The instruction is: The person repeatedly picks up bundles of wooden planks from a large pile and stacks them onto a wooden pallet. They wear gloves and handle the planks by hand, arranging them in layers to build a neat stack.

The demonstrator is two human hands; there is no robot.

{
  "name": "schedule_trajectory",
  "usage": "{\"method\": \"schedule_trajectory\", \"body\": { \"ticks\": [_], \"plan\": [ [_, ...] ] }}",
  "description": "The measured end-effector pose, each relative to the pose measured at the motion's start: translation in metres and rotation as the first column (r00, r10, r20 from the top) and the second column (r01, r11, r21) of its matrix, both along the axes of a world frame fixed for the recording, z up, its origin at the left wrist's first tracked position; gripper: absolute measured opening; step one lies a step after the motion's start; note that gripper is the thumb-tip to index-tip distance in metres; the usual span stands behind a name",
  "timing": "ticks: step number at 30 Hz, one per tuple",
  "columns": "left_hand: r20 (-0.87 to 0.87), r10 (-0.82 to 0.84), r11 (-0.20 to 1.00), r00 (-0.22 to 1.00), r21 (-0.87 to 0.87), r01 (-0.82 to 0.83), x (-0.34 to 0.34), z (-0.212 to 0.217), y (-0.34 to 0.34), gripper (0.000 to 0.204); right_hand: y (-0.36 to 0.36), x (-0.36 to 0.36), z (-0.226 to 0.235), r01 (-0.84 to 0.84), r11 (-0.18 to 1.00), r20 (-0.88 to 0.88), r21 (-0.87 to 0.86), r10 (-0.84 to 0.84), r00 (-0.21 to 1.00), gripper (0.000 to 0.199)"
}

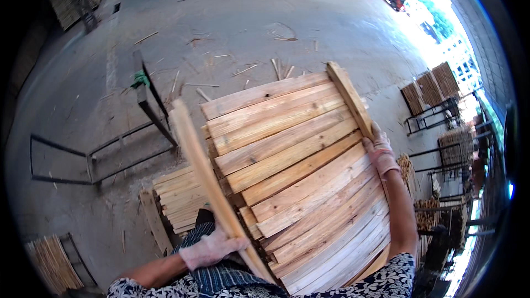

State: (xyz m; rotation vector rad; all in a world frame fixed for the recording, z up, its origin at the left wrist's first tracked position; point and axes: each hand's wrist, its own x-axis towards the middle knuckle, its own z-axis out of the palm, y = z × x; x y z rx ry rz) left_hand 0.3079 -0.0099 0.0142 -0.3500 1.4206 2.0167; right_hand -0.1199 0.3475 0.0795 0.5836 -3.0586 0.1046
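Note:
A layer of pale wooden planks lies side by side in front of me, their left ends uneven. Along the left side, a long wooden board stands tilted, with my left hand closed round its lower part. A second wooden board runs along the planks' far right ends. My right hand grips its near end, fingers on top and the palm hidden. Both hands wear thin whitish gloves. What supports the planks is hidden beneath them.
Another plank stack sits low on the left, near a dark metal frame with a green tie. Wood splinters litter the concrete floor ahead. Bundled wood rests on racks at right. More stacks stand at the lower left and far back.

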Motion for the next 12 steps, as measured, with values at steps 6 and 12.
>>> {"method": "schedule_trajectory", "body": {
  "ticks": [6, 12],
  "plan": [
    [-0.102, 0.047, 0.953, 0.994, -0.293, -0.075, -0.015, 0.014, 0.012, 0.078, -0.201, 0.011, 0.059, -0.326, 0.944, -0.056, -0.041, 0.324, 0.944, 0.053],
    [-0.157, 0.279, 0.952, 0.947, -0.083, -0.295, 0.005, -0.001, 0.013, 0.101, -0.413, 0.035, 0.012, -0.526, 0.755, 0.578, 0.391, 0.244, 0.779, 0.073]
  ]
}}
